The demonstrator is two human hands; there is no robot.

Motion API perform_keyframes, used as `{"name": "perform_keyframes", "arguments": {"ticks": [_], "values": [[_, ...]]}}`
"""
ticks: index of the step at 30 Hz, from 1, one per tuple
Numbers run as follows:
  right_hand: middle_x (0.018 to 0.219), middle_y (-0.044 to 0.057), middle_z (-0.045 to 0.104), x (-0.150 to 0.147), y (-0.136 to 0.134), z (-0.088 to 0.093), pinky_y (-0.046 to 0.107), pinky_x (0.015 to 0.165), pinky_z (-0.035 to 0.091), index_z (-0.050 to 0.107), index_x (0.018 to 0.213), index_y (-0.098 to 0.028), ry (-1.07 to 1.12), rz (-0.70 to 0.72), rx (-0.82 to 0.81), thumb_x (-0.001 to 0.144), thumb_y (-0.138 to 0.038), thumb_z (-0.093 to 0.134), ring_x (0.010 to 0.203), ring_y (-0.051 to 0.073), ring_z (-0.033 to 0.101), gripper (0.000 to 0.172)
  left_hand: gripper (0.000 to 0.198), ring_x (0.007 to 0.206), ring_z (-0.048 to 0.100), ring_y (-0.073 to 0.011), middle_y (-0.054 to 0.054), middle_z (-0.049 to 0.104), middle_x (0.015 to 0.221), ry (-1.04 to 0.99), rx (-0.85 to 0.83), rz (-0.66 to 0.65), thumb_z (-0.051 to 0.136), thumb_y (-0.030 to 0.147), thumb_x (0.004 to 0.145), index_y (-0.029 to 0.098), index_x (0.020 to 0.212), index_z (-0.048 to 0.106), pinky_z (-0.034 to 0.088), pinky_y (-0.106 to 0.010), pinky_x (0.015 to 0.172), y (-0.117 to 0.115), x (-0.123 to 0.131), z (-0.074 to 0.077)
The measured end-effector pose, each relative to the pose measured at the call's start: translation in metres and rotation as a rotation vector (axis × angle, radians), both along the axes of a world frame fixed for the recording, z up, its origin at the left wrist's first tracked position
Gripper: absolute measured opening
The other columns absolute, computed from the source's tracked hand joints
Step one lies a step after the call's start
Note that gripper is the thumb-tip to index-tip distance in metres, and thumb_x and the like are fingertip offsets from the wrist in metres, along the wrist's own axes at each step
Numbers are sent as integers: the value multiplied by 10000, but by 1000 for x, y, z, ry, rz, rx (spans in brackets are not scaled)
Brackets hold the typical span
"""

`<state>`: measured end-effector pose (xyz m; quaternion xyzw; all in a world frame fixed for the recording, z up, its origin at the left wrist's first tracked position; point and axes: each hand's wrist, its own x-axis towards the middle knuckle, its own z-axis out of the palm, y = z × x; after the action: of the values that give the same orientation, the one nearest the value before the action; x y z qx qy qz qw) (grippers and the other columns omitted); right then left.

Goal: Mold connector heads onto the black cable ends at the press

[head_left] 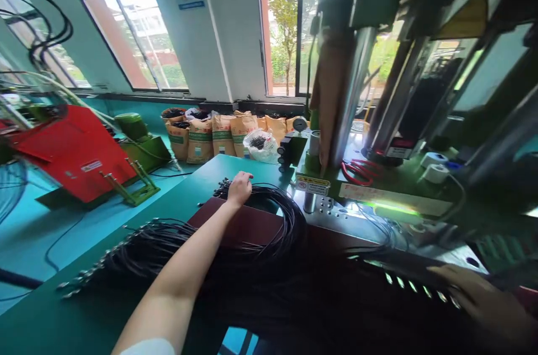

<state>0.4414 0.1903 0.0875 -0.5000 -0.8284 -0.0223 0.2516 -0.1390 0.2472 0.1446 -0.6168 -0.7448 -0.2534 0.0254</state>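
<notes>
My left hand point(240, 190) reaches far across the green table, its fingers curled down on the near side of a loop of black cables point(296, 220). The fingers look closed over the cables, though their tips are hidden. Just left of it lies a cluster of dark cable ends point(222, 187). My right hand point(474, 293) is at the lower right, dim and blurred, beside a row of shiny metal pieces point(414, 286) in a dark bar. Its grip is unclear. A second bundle of black cables point(143, 248), with metal ends, lies by my left forearm.
A green press with steel columns point(355, 97) and a pressure gauge point(300, 124) stands at the right. Dark red board point(235, 223) lies under the cables on the green table point(218, 167). Behind are paper sacks point(222, 134); a red machine point(79, 148) stands at the left.
</notes>
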Motion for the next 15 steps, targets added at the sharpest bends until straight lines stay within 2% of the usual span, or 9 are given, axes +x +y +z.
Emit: {"name": "perform_keyframes", "arguments": {"ticks": [2, 3, 4, 6, 7, 8, 11, 13, 15], "values": [[928, 103, 694, -1, 1, 3, 425, 737, 524, 688, 910, -385, 30, 59, -118, 738, -281, 508, 868, 276, 646, 270, 282, 912, 567, -174, -67, 621, 968, -74, 10, -145, 354, 177, 842, 176, 966, 608, 423, -272, 855, -14, 39, 12], [931, 119, 691, -6, 1, 9, 424, 763, 512, 692, 908, -356, 48, 57, -165, 755, -270, 494, 874, 277, 643, 264, 262, 837, 582, -154, -39, 640, 898, -131, -7, -249, 371, 222, 849, 194, 943, 615, 441, -243, 794, -24, 63, 16], [929, 122, 690, -14, 1, 18, 410, 778, 504, 695, 895, -331, 58, 44, -203, 770, -268, 485, 874, 270, 641, 252, 242, 777, 584, -153, -30, 649, 839, -268, -43, -406, 408, 264, 842, 196, 927, 624, 446, -238, 745, -35, 88, 19], [903, 104, 691, -35, 7, 37, 404, 796, 494, 688, 872, -279, 82, 26, -207, 781, -270, 445, 865, 257, 638, 259, 242, 700, 577, -160, -19, 657, 780, -468, -220, -719, 514, 340, 786, 211, 949, 639, 441, -247, 690, -55, 139, 19], [881, 93, 689, -47, 12, 46, 400, 781, 499, 681, 871, -250, 101, 40, -196, 776, -266, 425, 859, 250, 636, 273, 301, 715, 580, -171, -25, 665, 812, -532, -286, -824, 566, 373, 747, 215, 994, 634, 436, -259, 703, -62, 164, 15], [910, 81, 683, -58, 20, 53, 386, 799, 493, 671, 891, -229, 113, 45, -193, 775, -250, 409, 888, 236, 625, 287, 382, 768, 584, -191, -40, 668, 876, -585, -320, -868, 619, 405, 696, 213, 1026, 628, 428, -274, 738, -65, 188, 10], [946, 86, 664, -82, 50, 63, 360, 843, 465, 653, 899, -179, 149, -69, -145, 774, -194, 404, 941, 220, 592, 279, 563, 875, 575, -230, -80, 651, 957, -755, -374, -748, 665, 459, 622, 159, 1092, 585, 406, -304, 804, -53, 250, -14], [883, 117, 658, -92, 72, 62, 389, 839, 455, 649, 831, -148, 163, -176, -118, 796, -179, 423, 923, 245, 588, 230, 576, 826, 585, -205, -75, 649, 897, -886, -453, -582, 619, 449, 666, 116, 1127, 532, 415, -289, 764, -35, 281, -28], [875, 107, 645, -102, 91, 61, 407, 817, 460, 634, 837, -132, 173, -228, -105, 845, -209, 463, 891, 235, 592, 188, 551, 729, 593, -171, -72, 643, 866, -980, -511, -466, 536, 432, 731, 96, 1163, 476, 426, -267, 666, -20, 302, -37]]}}
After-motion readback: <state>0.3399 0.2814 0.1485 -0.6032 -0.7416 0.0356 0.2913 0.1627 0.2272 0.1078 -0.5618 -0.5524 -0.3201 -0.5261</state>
